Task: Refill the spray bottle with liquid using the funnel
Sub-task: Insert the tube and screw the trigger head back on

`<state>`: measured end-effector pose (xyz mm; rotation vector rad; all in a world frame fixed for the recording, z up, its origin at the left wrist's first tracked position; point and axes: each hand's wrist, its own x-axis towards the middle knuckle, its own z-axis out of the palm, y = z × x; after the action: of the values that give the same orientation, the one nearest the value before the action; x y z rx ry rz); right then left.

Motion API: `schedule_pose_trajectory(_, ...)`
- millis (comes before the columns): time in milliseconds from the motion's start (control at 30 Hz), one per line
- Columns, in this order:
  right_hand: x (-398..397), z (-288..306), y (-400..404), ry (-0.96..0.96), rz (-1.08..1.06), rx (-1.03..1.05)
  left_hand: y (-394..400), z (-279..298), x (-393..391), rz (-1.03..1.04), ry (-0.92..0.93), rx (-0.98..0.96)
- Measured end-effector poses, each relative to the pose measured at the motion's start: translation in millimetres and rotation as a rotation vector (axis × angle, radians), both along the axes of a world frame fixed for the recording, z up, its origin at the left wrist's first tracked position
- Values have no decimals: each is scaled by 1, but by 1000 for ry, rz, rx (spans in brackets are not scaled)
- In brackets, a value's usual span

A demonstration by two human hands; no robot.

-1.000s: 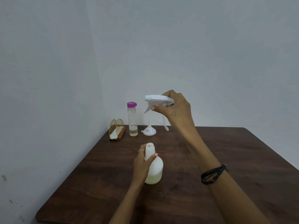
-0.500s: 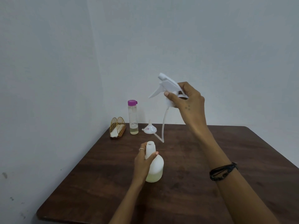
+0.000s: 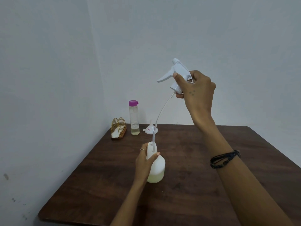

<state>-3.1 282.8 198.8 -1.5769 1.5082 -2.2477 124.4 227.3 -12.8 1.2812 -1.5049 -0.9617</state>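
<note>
A white translucent spray bottle [image 3: 158,168] stands upright on the dark wooden table [image 3: 187,185], with pale yellowish liquid in its lower part. My left hand [image 3: 144,162] grips its neck and shoulder. My right hand [image 3: 195,92] holds the white trigger spray head [image 3: 175,74] high above the bottle. The head's thin dip tube [image 3: 158,119] curves down, and its tip sits inside the bottle's open mouth. A small white funnel [image 3: 150,128] rests upside down at the back of the table. Beside it stands a clear bottle with a purple cap [image 3: 134,118], a little yellowish liquid at its bottom.
A gold wire napkin holder [image 3: 118,128] with white napkins sits at the table's back left corner, close to the walls. Grey walls rise behind and to the left. The table's front edge [image 3: 73,221] runs along the bottom left.
My right hand has lifted and turned the spray head upright and carried it towards the bottle. The dip tube's tip has gone from hanging free into the bottle's mouth. My left hand stays put.
</note>
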Motion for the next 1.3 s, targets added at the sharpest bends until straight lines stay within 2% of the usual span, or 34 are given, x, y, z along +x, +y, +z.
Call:
schedule_pose_trajectory(367, 0, -4, -16, 42, -114, 65, 5, -2, 1, -24, -3, -13)
schedule_pose_trajectory(600, 0, -13, -24, 38, -104, 76, 4, -2, 1, -18, -23, -8)
schedule_pose_trajectory(800, 2, -12, -27, 84, -128, 1, 4, -3, 2, -13, -10, 4)
schedule_pose_trajectory(1000, 9, -15, -29, 241, -181, -56, 6, -2, 2, -22, -4, -31)
schedule_pose_trajectory(1300, 20, -16, -35, 372, -209, -227, 4, -4, 1, -14, -17, -19)
